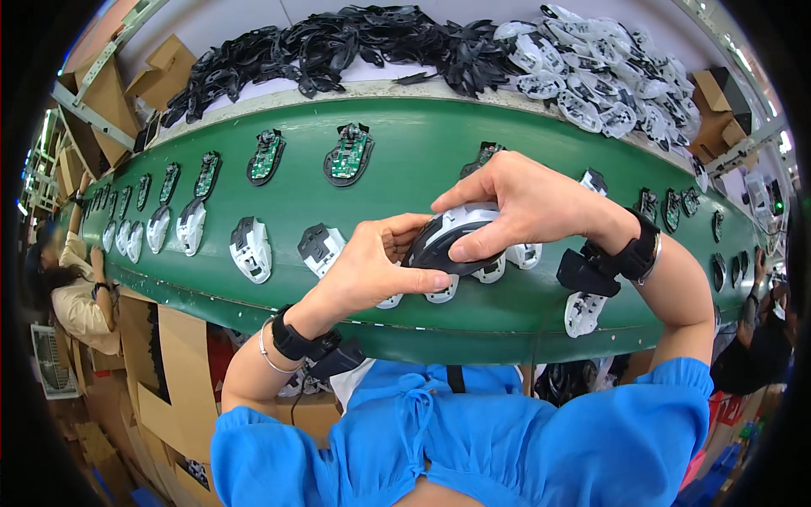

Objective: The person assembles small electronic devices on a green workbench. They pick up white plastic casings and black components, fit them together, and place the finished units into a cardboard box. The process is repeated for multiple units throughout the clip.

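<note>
Both hands hold one computer mouse [439, 245], with a dark side and a whitish top, above the green conveyor belt [405, 182]. My left hand [369, 258] grips its left end, thumb along the lower edge. My right hand [528, 207] closes over the other end, with the thumb pressed on the dark side. Below the hands lie white mouse shells [442, 290], partly hidden. To the left are a white and black mouse shell [251, 250] and another mouse shell [321, 248]. Farther back rests a mouse base with a green circuit board [349, 155].
Beyond the belt are a heap of black plastic parts [338, 46] and a pile of white shells [600, 76]. Cardboard boxes [182, 363] stand below the near edge. A person in a beige top [80, 296] is at the left, another in dark clothing [752, 355] at the right.
</note>
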### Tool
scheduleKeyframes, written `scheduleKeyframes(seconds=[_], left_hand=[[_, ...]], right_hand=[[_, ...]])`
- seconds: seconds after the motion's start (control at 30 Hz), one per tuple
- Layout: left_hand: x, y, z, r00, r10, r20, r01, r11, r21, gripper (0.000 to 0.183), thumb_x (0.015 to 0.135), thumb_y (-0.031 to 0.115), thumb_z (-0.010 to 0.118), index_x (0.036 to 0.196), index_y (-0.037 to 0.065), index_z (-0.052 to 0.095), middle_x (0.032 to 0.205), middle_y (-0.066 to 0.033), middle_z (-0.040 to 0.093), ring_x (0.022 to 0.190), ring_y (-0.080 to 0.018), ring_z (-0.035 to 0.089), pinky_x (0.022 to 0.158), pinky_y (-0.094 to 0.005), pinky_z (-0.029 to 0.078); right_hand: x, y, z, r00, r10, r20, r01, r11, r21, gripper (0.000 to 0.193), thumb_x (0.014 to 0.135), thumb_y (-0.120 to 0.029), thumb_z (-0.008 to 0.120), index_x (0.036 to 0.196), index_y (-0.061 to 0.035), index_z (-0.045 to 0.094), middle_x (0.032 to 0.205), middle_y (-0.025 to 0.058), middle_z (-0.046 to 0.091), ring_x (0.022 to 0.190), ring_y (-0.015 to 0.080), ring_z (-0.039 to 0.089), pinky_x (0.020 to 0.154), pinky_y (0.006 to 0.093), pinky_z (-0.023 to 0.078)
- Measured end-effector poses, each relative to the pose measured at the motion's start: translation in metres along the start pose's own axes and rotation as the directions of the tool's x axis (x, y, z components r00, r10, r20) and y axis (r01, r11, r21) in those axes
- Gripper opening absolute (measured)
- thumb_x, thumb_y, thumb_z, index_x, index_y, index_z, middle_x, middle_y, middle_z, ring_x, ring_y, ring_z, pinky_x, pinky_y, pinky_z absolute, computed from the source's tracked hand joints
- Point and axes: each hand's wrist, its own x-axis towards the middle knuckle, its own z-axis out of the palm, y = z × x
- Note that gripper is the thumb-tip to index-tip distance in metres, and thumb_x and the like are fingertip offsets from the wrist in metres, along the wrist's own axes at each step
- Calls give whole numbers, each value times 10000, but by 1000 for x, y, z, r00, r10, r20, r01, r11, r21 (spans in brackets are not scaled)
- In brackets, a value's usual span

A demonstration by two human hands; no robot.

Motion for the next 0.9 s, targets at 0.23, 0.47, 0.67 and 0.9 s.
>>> scheduleKeyframes(seconds=[0.23,0.47,0.67,0.9], left_hand=[[15,2,12,936,335,-107,-313,932,181,815,770,219,772,1438,46,337,1377,-202,472,1256,-269,476,1056,-369,358],[33,-36,104,751,481,452,-659,508,555,661,739,179,762,1333,89,487,1403,-207,413,1299,-384,391,1074,-457,339],[26,-55,99,786,394,476,-614,408,676,619,729,201,766,1279,81,508,1393,-209,402,1299,-411,365,1064,-486,337],[10,-58,81,821,377,429,-559,377,738,631,727,186,767,1281,52,496,1376,-202,416,1301,-393,370,1071,-487,326]], right_hand=[[-54,3,-37,891,57,-450,45,976,212,476,788,-234,736,1163,38,622,1005,75,686,899,146,644,822,268,506],[-150,14,-68,604,94,-792,610,586,534,352,928,-222,557,1215,-18,558,1194,122,617,1078,273,609,974,462,477],[-273,115,-34,-52,286,-957,-178,940,291,499,818,-237,713,1221,22,576,1069,91,655,942,188,644,793,284,493],[-323,240,44,-175,203,-963,-776,574,262,607,722,-331,759,1203,-1,594,1133,216,638,1031,312,621,920,364,456]])
